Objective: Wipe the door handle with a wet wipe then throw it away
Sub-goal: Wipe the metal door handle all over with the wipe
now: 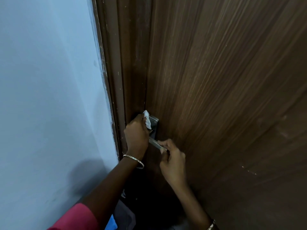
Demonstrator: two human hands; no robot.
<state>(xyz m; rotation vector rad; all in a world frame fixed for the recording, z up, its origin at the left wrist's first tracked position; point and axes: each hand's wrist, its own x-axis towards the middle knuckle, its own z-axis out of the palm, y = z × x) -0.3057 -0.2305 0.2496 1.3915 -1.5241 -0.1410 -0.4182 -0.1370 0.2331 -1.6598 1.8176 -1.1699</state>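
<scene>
A metal door handle (156, 144) with its backplate (154, 124) sits on a dark brown wooden door (224, 97). My left hand (137, 135) presses a crumpled white wet wipe (147, 120) against the top of the backplate. My right hand (172, 161) pinches the free end of the lever with its fingertips. The lever's root is hidden behind my left hand.
A pale blue wall (49, 97) fills the left side, next to the brown door frame (114, 80). Bangles sit on both wrists. A pink sleeve (74, 218) shows at the bottom left.
</scene>
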